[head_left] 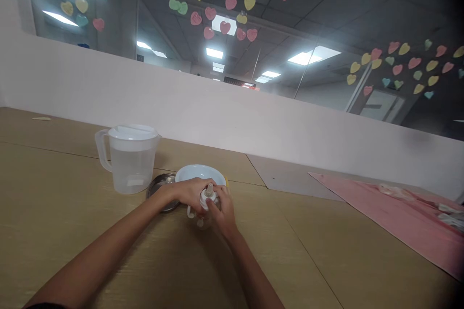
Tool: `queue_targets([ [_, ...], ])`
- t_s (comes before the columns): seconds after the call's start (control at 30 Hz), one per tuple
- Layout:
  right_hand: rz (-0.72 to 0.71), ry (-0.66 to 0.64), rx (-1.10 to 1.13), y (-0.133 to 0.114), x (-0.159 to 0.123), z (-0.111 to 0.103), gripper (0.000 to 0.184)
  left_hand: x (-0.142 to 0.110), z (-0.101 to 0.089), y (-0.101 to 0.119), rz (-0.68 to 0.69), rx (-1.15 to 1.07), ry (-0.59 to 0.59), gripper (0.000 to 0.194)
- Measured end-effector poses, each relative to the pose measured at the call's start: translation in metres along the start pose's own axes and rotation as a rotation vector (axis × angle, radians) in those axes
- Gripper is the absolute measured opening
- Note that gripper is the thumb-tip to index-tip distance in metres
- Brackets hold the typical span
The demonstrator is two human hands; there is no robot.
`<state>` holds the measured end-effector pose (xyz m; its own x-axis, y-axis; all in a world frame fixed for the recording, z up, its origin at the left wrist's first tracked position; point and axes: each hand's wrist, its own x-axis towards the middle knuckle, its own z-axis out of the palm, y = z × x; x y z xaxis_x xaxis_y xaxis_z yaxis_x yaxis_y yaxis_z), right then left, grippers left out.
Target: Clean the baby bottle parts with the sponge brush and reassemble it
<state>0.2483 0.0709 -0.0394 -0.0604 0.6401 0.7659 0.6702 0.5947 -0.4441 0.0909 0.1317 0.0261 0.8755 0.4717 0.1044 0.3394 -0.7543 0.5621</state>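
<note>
Both of my hands are closed around a small bottle [207, 199] that looks like a baby bottle, with a white collar and a pale translucent nipple pointing up. My left hand [190, 191] wraps it from the left, near the collar. From the right, my right hand [224, 210] grips it with the thumb against the collar. White curved handle parts stick out below my left hand; most of the bottle's body is hidden. Just behind the hands sits a pale blue-white bowl [200, 169], and a shiny metal dish [155, 187] lies partly under my left wrist.
A clear plastic pitcher [132, 164] with a lid and liquid inside stands left of the metal dish. On the right, a pink cloth [384, 212] covers the table [108, 231], with crumpled items on it. A low white wall [217, 116] with windows above runs behind.
</note>
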Motion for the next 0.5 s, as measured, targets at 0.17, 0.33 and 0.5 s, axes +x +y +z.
queue_targets([
  [0.17, -0.016, 0.017, -0.078, 0.0, 0.0, 0.001, 0.028, 0.001, -0.001, 0.002, -0.015, 0.057, -0.021, 0.066],
  [0.33, -0.038, -0.015, -0.082, 0.002, -0.001, 0.004, 0.027, -0.001, -0.008, -0.003, -0.021, -0.006, -0.05, 0.08],
  [0.5, -0.083, -0.009, -0.107, 0.005, -0.001, 0.005, 0.027, -0.023, -0.045, -0.022, -0.103, -0.178, 0.044, 0.085],
])
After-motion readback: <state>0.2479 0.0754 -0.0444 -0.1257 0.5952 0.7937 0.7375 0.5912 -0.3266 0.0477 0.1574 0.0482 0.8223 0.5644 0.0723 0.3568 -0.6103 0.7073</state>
